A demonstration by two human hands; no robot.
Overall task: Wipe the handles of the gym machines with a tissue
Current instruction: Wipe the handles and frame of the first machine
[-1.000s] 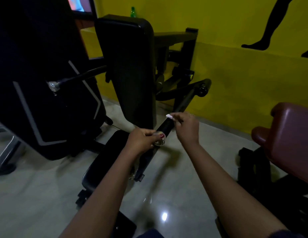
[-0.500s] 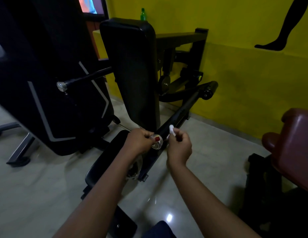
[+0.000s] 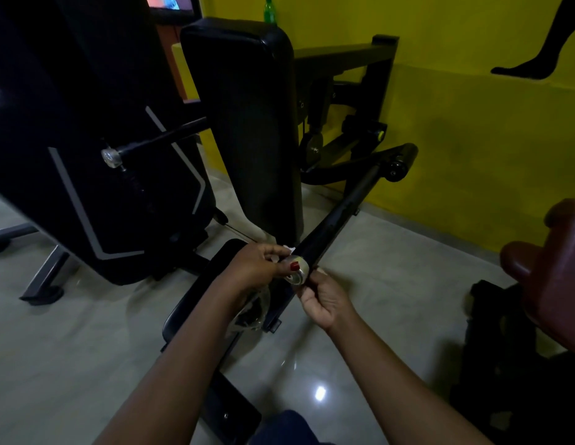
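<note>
A black machine handle [image 3: 340, 213] runs diagonally from a pivot near the yellow wall down to a silver end cap [image 3: 298, 273]. My left hand [image 3: 258, 268] grips the handle's end, thumb on the cap. A scrap of white tissue [image 3: 291, 250] shows against the bar at my left fingertips. My right hand [image 3: 324, 298] sits just below and right of the cap with curled fingers, and a pale bit shows at its fingertips; how much tissue it pinches is hidden.
The tall black back pad [image 3: 244, 123] stands just behind the handle, with the black seat [image 3: 209, 293] under my left arm. A second handle with a silver cap [image 3: 111, 157] juts out at left. A maroon padded bench [image 3: 555, 271] is at right. The yellow wall [image 3: 472, 139] is behind.
My right hand has slid down the handle from above the cap to just below it. My left hand stays on the handle's end. The view has moved closer.
</note>
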